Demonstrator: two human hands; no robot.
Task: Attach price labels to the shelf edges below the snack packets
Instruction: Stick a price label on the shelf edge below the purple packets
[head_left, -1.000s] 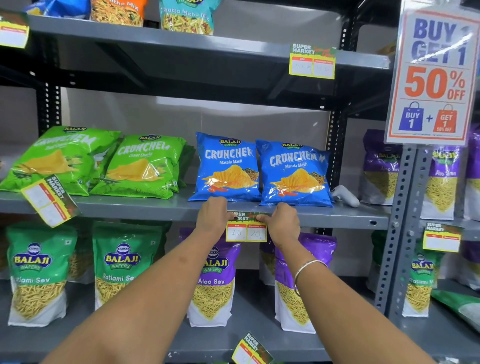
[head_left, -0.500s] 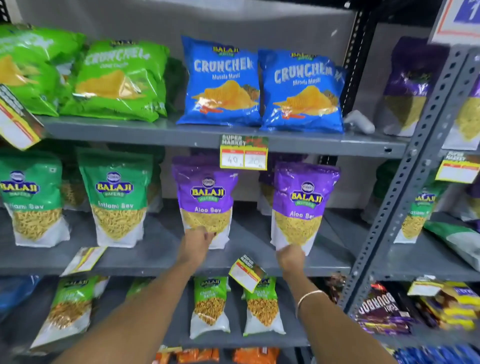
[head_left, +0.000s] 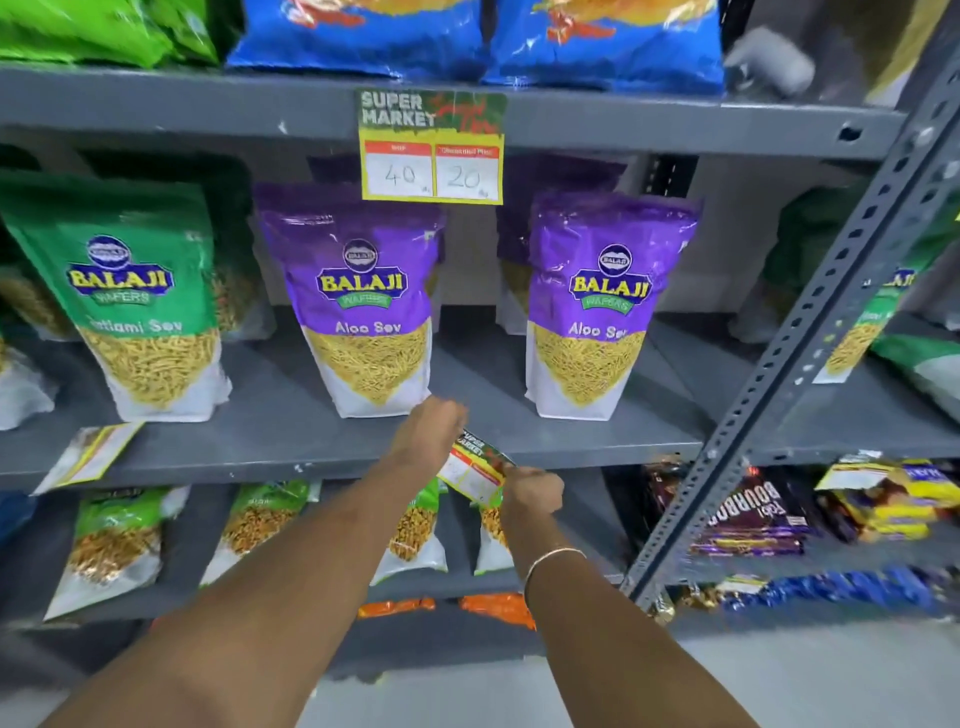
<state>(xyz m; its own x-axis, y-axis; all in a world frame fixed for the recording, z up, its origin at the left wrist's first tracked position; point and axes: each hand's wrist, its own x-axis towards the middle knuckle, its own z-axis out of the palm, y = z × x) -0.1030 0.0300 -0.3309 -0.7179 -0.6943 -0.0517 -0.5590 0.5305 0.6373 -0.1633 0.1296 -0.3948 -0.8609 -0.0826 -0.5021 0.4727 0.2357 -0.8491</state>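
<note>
— Hands? Where, and doing what?

— Both at the front edge of the middle shelf (head_left: 597, 454). Left hand (head_left: 428, 434) curled at the upper corner of a tilted price label (head_left: 475, 470), fingers bent down over the shelf lip. Right hand (head_left: 532, 491) closed on the label's lower right corner, pinching it. Thin bangle (head_left: 553, 558) on the right wrist.

— Label stuck flat yet?

— Skewed, top corner leaning left, hanging across the shelf edge just below the two purple Aloo Sev packets (head_left: 374, 312). Whether actually stuck to the metal: cannot tell, too blurred.

— Anything else labelled?

— One finished label (head_left: 432, 148) square on the front edge of the upper shelf (head_left: 208, 104), handwritten 40 and 20, below the blue packets (head_left: 363, 36). Another crooked label (head_left: 91, 454) hanging at the left end of the middle shelf edge, below the green Ratlami Sev packet (head_left: 140, 312).

— And to the right?

— Perforated grey upright (head_left: 810, 332) slanting across, with biscuit packs (head_left: 753, 519) on the lower shelf beyond it.
</note>
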